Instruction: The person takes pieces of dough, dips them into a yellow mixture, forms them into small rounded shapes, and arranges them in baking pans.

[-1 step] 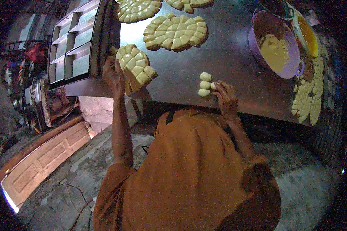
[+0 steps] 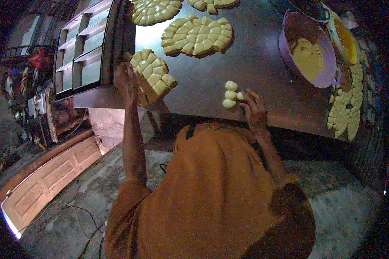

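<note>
On the metal table, a small cluster of pale dough balls (image 2: 230,95) lies close to the near edge. My right hand (image 2: 256,108) is beside it, fingers apart, with the fingertips right at the rightmost dough ball (image 2: 240,96). Farther left, my left hand (image 2: 126,82) is in shadow along the left edge of a scored, segmented dough shape (image 2: 150,69). Its fingers look curled in, and what they hold, if anything, cannot be made out. A pale bit of dough (image 2: 128,56) shows just beyond them. A larger glossy segmented dough shape (image 2: 197,36) lies farther back.
Divided metal baking pans (image 2: 81,49) stand at the left table edge. A purple tub (image 2: 285,41) with yellowish dough or batter is at the right, beside a container of yellow-orange contents (image 2: 345,39). More dough shapes (image 2: 345,108) sit at the far right. Cables (image 2: 90,220) cross the floor.
My right fingers have eased slightly right, off the rightmost dough ball, which stays against the cluster. My left hand and forearm have shifted slightly left.
</note>
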